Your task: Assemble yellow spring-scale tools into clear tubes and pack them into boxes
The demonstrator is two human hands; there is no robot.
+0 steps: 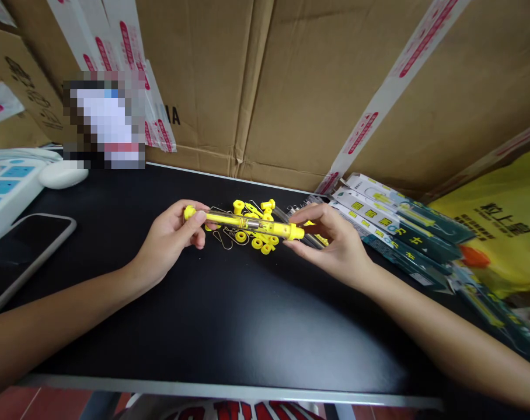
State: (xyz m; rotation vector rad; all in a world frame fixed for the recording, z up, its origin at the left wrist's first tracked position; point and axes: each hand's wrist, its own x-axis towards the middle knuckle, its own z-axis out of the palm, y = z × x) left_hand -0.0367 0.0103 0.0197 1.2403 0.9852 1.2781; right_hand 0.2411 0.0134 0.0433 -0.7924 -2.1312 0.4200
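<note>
Fingers and thumbs pinch a clear tube (247,223); the left hand (169,234) has one end, the right hand (340,242) the other.

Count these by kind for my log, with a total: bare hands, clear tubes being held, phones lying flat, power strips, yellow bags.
Bare hands, left hand and right hand: 2
Held clear tube: 1
Flat phone: 1
Power strip: 1
Yellow bag: 1
Total: 6

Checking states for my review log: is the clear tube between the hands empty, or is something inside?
Not empty: a yellow rod shows through the clear tube, held between the left hand and right hand.
</note>
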